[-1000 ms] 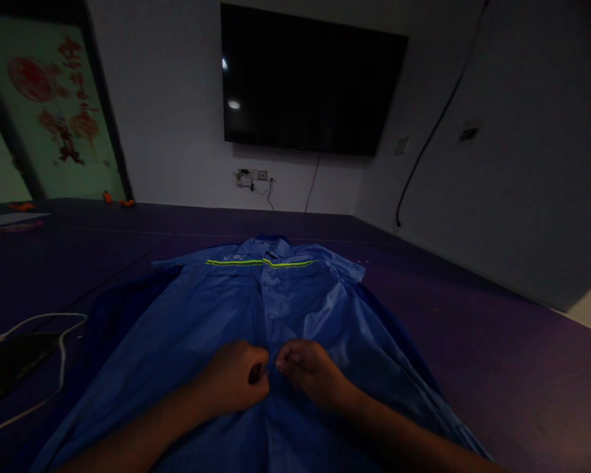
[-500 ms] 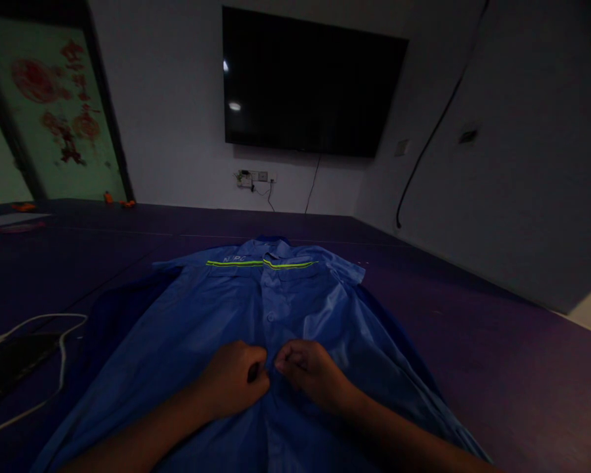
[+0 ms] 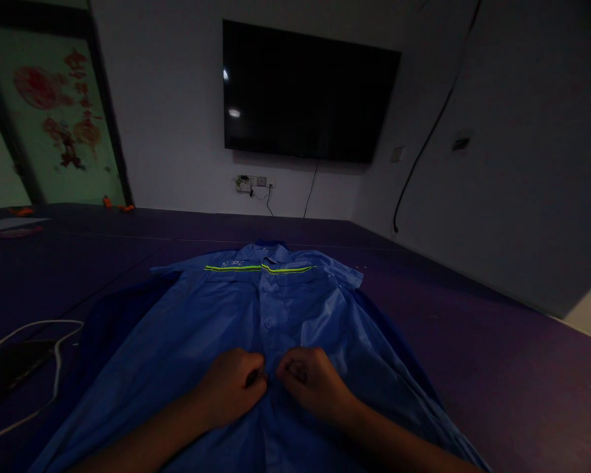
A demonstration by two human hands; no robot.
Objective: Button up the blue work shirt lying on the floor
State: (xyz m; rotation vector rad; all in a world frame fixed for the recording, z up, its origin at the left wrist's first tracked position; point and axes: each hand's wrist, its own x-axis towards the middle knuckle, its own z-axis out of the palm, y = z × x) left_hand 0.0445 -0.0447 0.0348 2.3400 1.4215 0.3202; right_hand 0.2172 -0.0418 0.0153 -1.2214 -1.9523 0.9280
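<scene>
A blue short-sleeved work shirt (image 3: 226, 309) lies spread out front side up, its collar away from me. Yellow-green stripes cross its chest, and white letters sit above the left one. Down the middle runs the button placket, with a button (image 3: 268, 323) showing above my hands. My left hand (image 3: 234, 384) is closed in a pinch on the placket's left edge. Just across from it, my right hand (image 3: 315, 384) pinches the placket from the right, fingers curled. The bit of cloth between the fingertips, and any button there, is hidden. Darker blue cloth (image 3: 113, 322) shows beneath the shirt.
The shirt rests on a purple surface (image 3: 473, 348). At left lie a dark flat object (image 3: 14, 371) and a white cable (image 3: 56, 368). A wall-mounted television (image 3: 310, 92) hangs ahead, above sockets (image 3: 256, 182). Small orange objects (image 3: 127, 208) lie near the door.
The view has tilted up slightly, so everything sits a little lower. My right fingers have curled in a bit more; both hands stay at the placket.
</scene>
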